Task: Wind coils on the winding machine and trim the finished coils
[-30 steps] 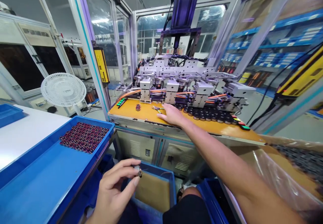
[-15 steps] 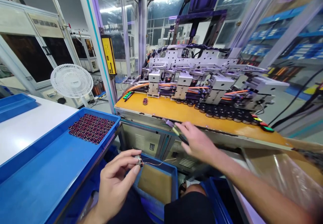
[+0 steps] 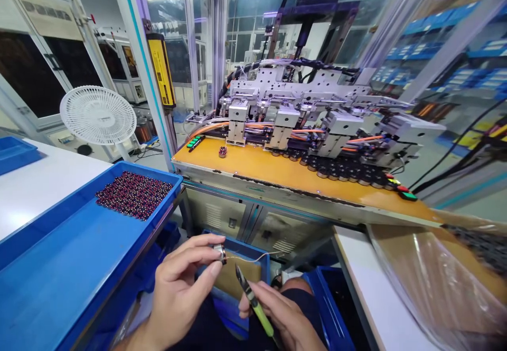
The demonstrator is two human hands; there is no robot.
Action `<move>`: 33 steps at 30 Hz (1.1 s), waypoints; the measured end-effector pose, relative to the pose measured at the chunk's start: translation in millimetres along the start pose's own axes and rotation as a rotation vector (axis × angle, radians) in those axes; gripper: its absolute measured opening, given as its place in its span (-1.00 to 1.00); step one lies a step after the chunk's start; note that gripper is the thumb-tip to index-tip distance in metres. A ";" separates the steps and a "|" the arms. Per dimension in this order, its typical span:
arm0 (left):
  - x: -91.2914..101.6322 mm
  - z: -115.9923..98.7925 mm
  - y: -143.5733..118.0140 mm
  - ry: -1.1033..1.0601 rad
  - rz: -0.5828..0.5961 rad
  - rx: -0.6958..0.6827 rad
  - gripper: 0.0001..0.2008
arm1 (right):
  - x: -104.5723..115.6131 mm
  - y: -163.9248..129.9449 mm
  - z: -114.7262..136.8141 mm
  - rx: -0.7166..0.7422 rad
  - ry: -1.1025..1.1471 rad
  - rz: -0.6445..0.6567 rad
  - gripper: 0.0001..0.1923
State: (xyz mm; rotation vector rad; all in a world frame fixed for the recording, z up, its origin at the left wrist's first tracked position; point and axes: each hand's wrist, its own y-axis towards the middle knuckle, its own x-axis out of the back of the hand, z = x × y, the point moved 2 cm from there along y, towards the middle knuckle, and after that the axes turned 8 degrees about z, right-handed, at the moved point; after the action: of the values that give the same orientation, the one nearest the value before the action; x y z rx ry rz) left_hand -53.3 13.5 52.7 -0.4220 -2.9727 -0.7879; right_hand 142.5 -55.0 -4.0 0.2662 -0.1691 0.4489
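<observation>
- left hand (image 3: 178,293): finger and thumb grip closed on a small coil (image 3: 220,254), held low above the blue bin (image 3: 264,261); thin wire (image 3: 253,259) trails right from it.
- right hand (image 3: 283,314): grip closed round green-handled cutters (image 3: 249,295), tip pointing up, just below the coil, not touching.
- blue tray (image 3: 79,256) at left holds dark red coils (image 3: 133,194).
- one coil sits on the yellow surface (image 3: 277,174).

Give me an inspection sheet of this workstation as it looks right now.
Surface: orange machine deck, bare at the front.
Job's things: small wound coil with a thin wire tail; cutters with green handle.
Clutter: one loose coil on the deck; blue tray holding a patch of coils.
Grippers: left hand pinches the small wound coil; right hand holds the cutters.
Cables: orange hoses on the machine.
Surroundings: white fan, clear guard panels.
</observation>
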 end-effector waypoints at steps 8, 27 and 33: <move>0.9 -5.0 -3.8 -0.002 -0.003 -0.017 -0.71 | -5.9 7.5 -7.2 0.074 0.085 0.051 -0.40; -2.0 -3.5 -2.4 -0.002 0.027 -0.011 -0.70 | -8.6 20.5 6.8 0.042 0.038 -0.023 -0.60; 1.2 1.8 -4.2 0.008 0.048 -0.017 -0.72 | -6.7 22.4 1.6 -0.019 0.070 -0.068 -0.59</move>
State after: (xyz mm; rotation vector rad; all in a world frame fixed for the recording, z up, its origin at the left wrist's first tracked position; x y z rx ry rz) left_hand -55.6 11.2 49.3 -0.4880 -2.9385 -0.8085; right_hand 126.3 -38.8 0.8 0.2364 -0.0954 0.3888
